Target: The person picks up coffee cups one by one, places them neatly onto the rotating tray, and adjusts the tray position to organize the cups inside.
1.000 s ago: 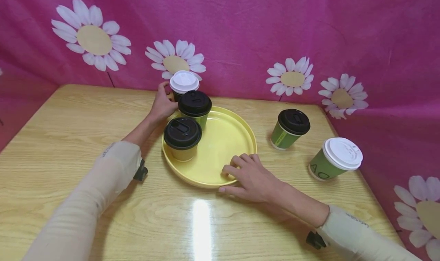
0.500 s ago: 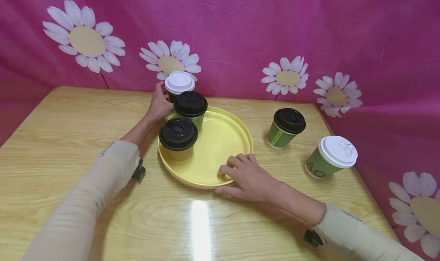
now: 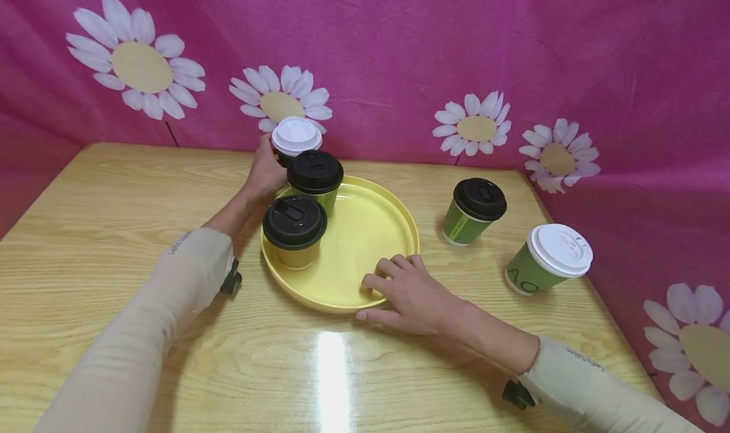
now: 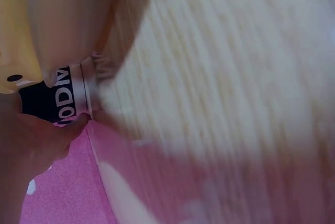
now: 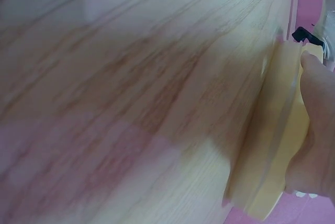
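Observation:
At the far rim of a round yellow tray [image 3: 371, 230], my left hand [image 3: 266, 174] grips a dark paper cup with a white lid [image 3: 296, 135]. Large pale letters show on that cup's black band [image 4: 49, 101] in the left wrist view, between the thumb and a finger. Two black-lidded cups stand on the tray's left side: a green cup [image 3: 327, 201] behind and a tan cup [image 3: 296, 257] in front. My right hand [image 3: 413, 297] holds the tray's near right rim, fingers bent over the inside and thumb outside. The held cup's base is hidden in the head view.
Right of the tray stands a green cup with a black lid [image 3: 473, 214]. Farther right is a green cup with a white lid [image 3: 547, 262], near the table's right edge. A pink flowered cloth [image 3: 376, 59] hangs behind the wooden table [image 3: 142, 198].
The head view has shifted slightly, so everything sits a little farther left. My left fingers look closer in around the white-lidded cup. The right hand stays on the tray's rim.

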Motion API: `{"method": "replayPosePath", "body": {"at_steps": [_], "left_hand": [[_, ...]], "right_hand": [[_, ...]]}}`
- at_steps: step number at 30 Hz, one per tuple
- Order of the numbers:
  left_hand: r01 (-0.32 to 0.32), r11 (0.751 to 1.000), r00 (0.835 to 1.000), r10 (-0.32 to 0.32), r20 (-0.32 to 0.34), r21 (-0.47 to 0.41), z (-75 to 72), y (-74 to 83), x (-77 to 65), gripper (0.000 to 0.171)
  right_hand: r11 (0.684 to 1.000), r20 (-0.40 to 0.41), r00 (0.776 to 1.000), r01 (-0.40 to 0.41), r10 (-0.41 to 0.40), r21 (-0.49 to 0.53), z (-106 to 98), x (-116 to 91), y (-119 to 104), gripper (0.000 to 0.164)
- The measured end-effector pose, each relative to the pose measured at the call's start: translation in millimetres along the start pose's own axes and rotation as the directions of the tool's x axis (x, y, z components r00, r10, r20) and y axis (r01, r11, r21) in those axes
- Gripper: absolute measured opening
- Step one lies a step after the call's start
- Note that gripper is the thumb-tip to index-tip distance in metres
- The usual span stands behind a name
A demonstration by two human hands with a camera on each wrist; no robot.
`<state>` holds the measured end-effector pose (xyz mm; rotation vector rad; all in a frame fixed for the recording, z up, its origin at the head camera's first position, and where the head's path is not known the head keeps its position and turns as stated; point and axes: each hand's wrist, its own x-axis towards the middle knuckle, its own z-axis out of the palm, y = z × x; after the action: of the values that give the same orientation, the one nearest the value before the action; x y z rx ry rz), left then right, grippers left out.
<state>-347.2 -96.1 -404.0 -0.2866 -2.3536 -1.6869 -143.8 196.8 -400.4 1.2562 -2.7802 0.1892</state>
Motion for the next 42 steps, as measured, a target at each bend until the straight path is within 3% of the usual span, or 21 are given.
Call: {"method": "replayPosePath", "body": {"at_steps": [10,20,32,42], "left_hand": [[-0.011,1.0,1.0,0.012,-0.01,0.019,-2.1,1.9,2.1,0.087],[-0.013,0.991,1.0,0.016,0.018,-0.132,2.3,-1.8,0.3,0.087],[0.038,0.999,0.999,-0.037,0.016,-0.026,-10.0,-3.5,-6.3,0.09],[0.056,0.998,0.998,-0.056,0.034,-0.012,-20.5,-0.3,-13.3,0.093]], "right_hand": [[1.0,-0.004,1.0,0.002,-0.002,-0.005,0,1,-2,0.044],[1.0,-0.005,1.0,-0.002,0.002,-0.002,0,1,-3,0.044],[1.0,-0.004,1.0,-0.002,0.002,0.005,-1,0,-3,0.044],[1.0,-0.013,1.0,0.001,-0.001,0.003,1,0,-3,0.043]]}}
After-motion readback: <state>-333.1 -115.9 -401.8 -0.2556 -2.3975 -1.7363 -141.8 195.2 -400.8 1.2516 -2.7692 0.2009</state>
